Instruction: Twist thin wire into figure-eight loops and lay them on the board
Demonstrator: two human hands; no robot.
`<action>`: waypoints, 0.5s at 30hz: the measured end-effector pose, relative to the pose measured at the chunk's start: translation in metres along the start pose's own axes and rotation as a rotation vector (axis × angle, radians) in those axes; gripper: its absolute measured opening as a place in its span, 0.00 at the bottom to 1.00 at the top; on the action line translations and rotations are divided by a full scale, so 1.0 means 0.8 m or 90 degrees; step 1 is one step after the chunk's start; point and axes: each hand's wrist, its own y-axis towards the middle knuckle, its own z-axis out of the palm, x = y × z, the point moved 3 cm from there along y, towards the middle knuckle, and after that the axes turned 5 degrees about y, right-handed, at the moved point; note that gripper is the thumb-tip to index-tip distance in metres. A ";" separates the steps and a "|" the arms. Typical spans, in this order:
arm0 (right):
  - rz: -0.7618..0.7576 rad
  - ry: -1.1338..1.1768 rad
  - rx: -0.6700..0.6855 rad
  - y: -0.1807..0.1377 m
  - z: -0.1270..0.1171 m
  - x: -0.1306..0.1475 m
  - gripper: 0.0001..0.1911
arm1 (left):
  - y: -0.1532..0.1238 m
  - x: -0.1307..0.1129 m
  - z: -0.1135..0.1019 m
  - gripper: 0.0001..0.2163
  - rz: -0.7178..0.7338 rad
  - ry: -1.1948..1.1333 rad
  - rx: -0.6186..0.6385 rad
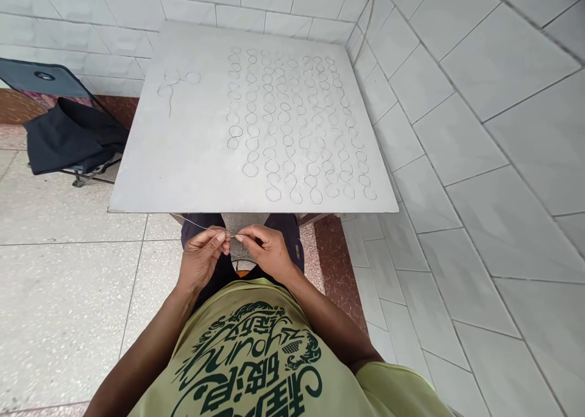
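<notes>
A thin wire runs between my two hands, just below the front edge of the white tabletop. My left hand pinches it between thumb and fingertips, and one length sticks out leftward past that hand. Close beside it, my right hand also grips the wire with thumb and forefinger. A curved part of it hangs under the hands over my lap. On the tabletop lie several rows of S-shaped and figure-eight wire pieces. A loosely looped wire lies apart at the upper left.
Tiled walls stand behind the table and along its right side. To the left is a folding chair with dark cloth over it. My legs are partly under the table. The floor is speckled stone.
</notes>
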 end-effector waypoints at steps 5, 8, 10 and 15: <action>0.005 -0.005 0.034 0.001 0.000 -0.001 0.09 | -0.003 0.003 -0.006 0.05 0.019 -0.020 0.010; -0.001 -0.001 0.068 0.004 -0.003 -0.001 0.09 | -0.004 0.001 -0.011 0.03 0.038 -0.001 0.052; -0.029 0.009 0.089 0.007 -0.006 0.002 0.09 | -0.004 -0.004 -0.015 0.02 0.067 0.026 0.090; -0.060 0.012 0.119 0.017 -0.010 0.007 0.08 | 0.001 -0.019 -0.020 0.03 0.125 0.088 0.145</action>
